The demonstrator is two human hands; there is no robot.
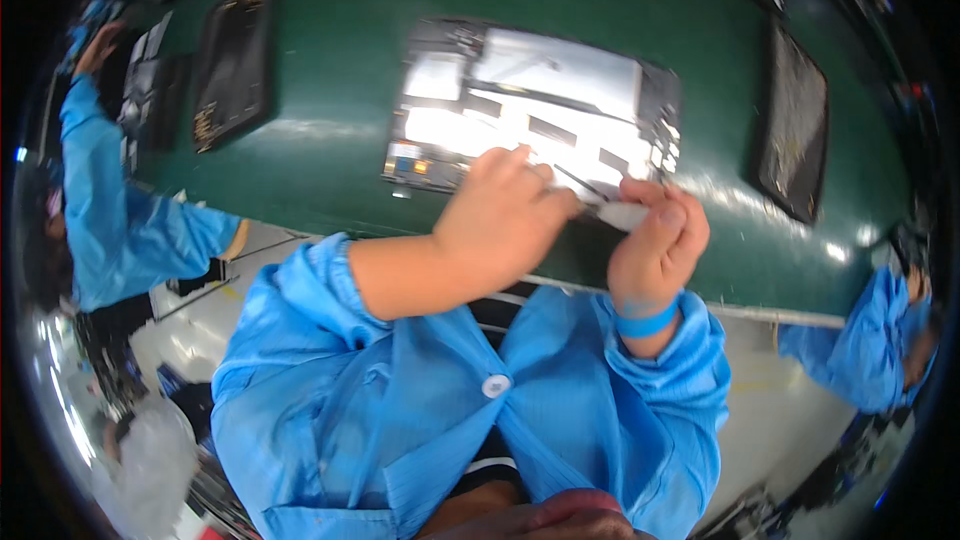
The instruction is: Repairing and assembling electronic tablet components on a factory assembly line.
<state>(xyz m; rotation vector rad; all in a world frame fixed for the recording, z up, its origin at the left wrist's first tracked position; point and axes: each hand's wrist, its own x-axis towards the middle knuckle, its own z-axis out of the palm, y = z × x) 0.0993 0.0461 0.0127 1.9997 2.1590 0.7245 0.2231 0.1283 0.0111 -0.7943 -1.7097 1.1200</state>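
Observation:
An opened flat electronic device (pixel 562 58), tablet-like with a black frame and bright silvery inner parts, lies on the green bench in front of me. My left hand (pixel 505 215) is over its near edge, fingers curled down; whatever is under the fingertips is hidden. Close by on the right, my right hand (pixel 662 245) grips a thin tool (pixel 622 215) with a whitish handle. Its dark, slim shaft points up and left over the device. Motion blur hides where the tip touches and the tool's exact kind. A blue band circles my right wrist.
Flat dark device parts lie on the green bench (pixel 340 70) at the left (pixel 235 60) and right (pixel 793 125). More panels stand at the far right corner. Co-workers in blue sleeves sit at the left (pixel 95 155) and right (pixel 865 340). The bench's near edge runs below my hands.

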